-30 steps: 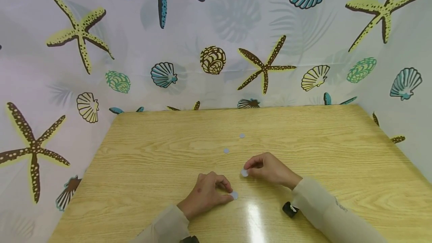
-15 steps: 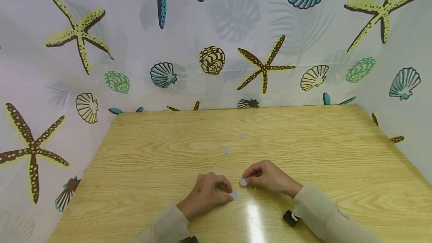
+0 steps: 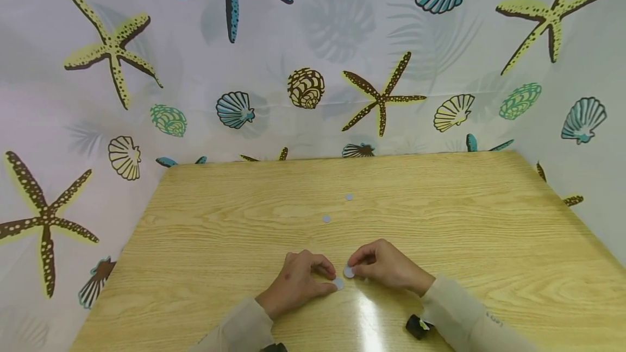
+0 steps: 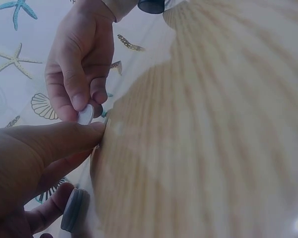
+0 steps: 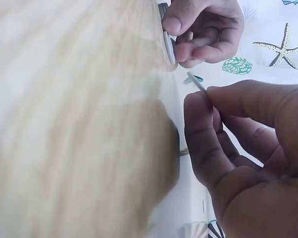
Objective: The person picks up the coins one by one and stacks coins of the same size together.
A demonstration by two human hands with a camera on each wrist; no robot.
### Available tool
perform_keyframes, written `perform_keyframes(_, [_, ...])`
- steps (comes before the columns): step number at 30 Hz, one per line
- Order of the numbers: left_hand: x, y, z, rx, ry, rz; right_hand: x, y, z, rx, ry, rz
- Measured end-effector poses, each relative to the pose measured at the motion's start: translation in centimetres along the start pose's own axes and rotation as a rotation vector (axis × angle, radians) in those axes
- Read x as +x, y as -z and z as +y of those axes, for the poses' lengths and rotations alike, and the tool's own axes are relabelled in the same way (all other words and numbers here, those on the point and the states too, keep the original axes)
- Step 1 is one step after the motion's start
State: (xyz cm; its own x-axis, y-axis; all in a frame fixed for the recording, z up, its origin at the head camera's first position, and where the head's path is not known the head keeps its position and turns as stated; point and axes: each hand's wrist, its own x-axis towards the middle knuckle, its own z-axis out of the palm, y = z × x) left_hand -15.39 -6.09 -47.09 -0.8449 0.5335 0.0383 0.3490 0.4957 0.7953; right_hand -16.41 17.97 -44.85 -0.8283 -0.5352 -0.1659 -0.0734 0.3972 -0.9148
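My left hand point(image 3: 298, 281) rests at the middle front of the wooden table, its thumb and forefinger gripping the edge of a small pale round disc point(image 3: 338, 284). In the right wrist view that disc point(image 5: 169, 44) shows edge-on, close against the wood. Just right of it, my right hand point(image 3: 388, 268) pinches a second pale disc point(image 3: 349, 271) between thumb and forefinger. Seen from the left wrist, this second disc point(image 4: 86, 114) is tilted, with a small gap to my left thumb in the head view. Two more discs lie farther back, one nearer point(image 3: 326, 219) and one farther point(image 3: 349, 197).
The wooden table point(image 3: 220, 211) ends at a white cloth point(image 3: 274, 134) printed with starfish and shells, which hangs behind and at both sides. A black device point(image 3: 417, 326) is at my right wrist. Light glares off the table's front.
My right hand has moved toward me and slightly left with its disc, coming close to the left hand's disc. The left hand has kept its place. Both far discs lie still.
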Motion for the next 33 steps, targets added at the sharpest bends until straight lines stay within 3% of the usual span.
perform_keyframes(12, [0.1,-0.1,0.1,0.003,0.007,0.002,-0.3,-1.1,-0.2,0.005,0.038,-0.027])
perform_keyframes(22, [0.1,0.0,0.4,0.022,0.012,0.004,-0.5,-1.9,-0.7,-0.148,0.084,0.019])
perform_keyframes(33, [-0.1,0.1,0.4,0.002,0.015,0.01,-0.5,-2.4,-1.2,-0.199,0.073,0.047])
